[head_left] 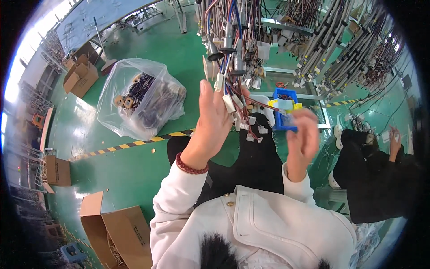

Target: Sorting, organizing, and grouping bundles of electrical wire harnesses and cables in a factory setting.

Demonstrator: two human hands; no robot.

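Bundled wire harnesses hang in front of me, with grey sleeves, black rubber discs and white plastic connectors (229, 103) at their lower ends. My left hand (211, 123) is closed around the lower wires of one harness, thumb up along its left side and fingers partly hidden behind it. A dark red wire (260, 103) with a yellow end piece runs out of this bundle toward my right hand (303, 143). That hand is raised, its fingers curled and blurred by motion; whether the wire is in them I cannot make out. Smaller white connectors dangle above my lap.
Blue bins (285, 120) with small parts stand beyond my right hand. More harnesses (324, 42) hang from a metal rack. A clear plastic bag (141, 98) of parts lies left on the green floor. Cardboard boxes (118, 237) stand at left. Another person (374, 172) sits at right.
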